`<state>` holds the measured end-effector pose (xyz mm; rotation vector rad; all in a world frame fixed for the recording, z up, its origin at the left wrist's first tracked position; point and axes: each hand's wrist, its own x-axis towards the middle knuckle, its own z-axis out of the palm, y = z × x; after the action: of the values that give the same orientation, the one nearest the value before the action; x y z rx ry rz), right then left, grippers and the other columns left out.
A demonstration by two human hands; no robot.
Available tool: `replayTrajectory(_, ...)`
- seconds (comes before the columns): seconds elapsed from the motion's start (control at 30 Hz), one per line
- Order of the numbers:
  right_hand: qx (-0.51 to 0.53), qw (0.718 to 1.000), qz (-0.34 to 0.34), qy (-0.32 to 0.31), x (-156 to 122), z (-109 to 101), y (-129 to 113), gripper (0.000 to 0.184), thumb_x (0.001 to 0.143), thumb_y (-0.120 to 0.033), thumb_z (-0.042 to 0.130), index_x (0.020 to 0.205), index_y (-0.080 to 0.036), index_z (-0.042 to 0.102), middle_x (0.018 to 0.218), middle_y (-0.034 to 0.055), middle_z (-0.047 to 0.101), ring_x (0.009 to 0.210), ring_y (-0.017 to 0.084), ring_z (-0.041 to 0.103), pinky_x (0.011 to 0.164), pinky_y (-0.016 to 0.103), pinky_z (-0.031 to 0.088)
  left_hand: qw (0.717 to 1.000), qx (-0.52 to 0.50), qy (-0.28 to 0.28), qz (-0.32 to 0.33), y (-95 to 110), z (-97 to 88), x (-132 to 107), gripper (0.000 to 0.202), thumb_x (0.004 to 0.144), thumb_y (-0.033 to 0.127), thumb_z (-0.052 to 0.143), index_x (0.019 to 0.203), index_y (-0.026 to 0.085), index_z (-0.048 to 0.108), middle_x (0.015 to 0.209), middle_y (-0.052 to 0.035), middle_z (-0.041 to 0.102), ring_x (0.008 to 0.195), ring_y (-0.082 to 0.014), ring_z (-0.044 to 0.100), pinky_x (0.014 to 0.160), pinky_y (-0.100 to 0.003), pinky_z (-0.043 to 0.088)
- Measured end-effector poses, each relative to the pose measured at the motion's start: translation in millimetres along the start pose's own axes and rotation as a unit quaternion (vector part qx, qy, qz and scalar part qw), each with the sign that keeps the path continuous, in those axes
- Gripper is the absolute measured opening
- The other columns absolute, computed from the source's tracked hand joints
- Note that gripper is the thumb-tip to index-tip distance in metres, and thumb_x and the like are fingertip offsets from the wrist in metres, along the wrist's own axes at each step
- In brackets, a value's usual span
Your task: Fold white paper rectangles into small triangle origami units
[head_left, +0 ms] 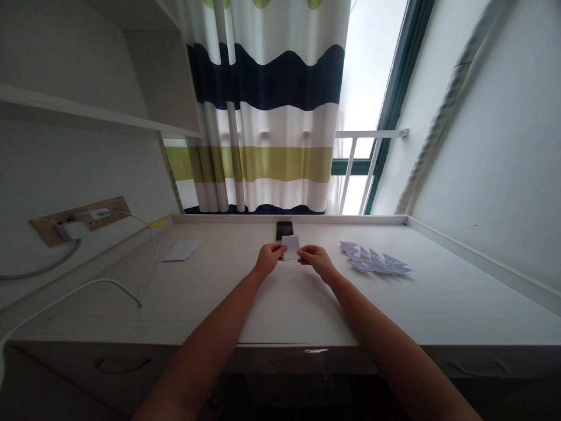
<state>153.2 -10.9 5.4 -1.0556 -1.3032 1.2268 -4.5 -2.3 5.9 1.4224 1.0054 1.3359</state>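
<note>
A small white sheet of paper (290, 248) is held up between my two hands, just above the desk. My left hand (269, 258) pinches its left edge between thumb and fingers. On the opposite edge, my right hand (316, 259) grips it the same way. Behind the paper lies a dark phone (284, 229), its lower part partly hidden. To the right, several folded white paper pieces (372, 259) with pointed tips lie grouped on the desk. A stack of flat white paper (181, 251) rests at the left.
The white desk (219, 304) has a raised rim at the back and sides. A white cable (111, 282) runs over its left part from a wall socket (79, 221). A striped curtain (280, 82) hangs behind, and a shelf (87, 111) juts out at upper left.
</note>
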Motion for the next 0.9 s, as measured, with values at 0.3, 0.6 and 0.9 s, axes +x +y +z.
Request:
replayTrajectory(0.3,0.005,1.000,0.000,-0.011,-0.4,1.8,-1.1,0.019,0.057,-0.026,0.072,0.063,-0.013,0.059,0.055,0.0002,0.060,0.052,0.010,0.056,0.059,0.026,0.048,1.000,0.000,0.021,0.011,1.2,-0.8,0.9,0.025,0.061,0.036,0.063,0.066,0.011,0.063,0.063,-0.0018,0.060,0.062,-0.0133,0.055,0.062,-0.028,0.047)
replayTrajectory(0.6,-0.022,0.999,-0.032,0.010,0.9,-2.3,0.6,0.022,0.060,-0.033,0.066,0.072,-0.016,0.061,0.069,0.0020,0.063,0.062,0.012,0.058,0.059,0.027,0.046,1.000,0.026,-0.013,0.000,-0.4,-0.9,-0.6,0.027,0.061,0.036,0.062,0.070,0.011,0.064,0.067,-0.0037,0.062,0.065,-0.0150,0.056,0.060,-0.026,0.047)
replayTrajectory(0.9,-0.013,0.998,-0.051,0.024,2.9,-3.7,1.4,0.022,0.056,-0.035,0.067,0.064,-0.016,0.059,0.060,-0.0008,0.059,0.058,0.011,0.055,0.058,0.026,0.042,0.999,0.019,-0.036,-0.005,-0.2,0.1,-1.2,0.027,0.061,0.034,0.063,0.074,0.011,0.065,0.071,-0.0047,0.063,0.067,-0.0151,0.056,0.060,-0.026,0.047)
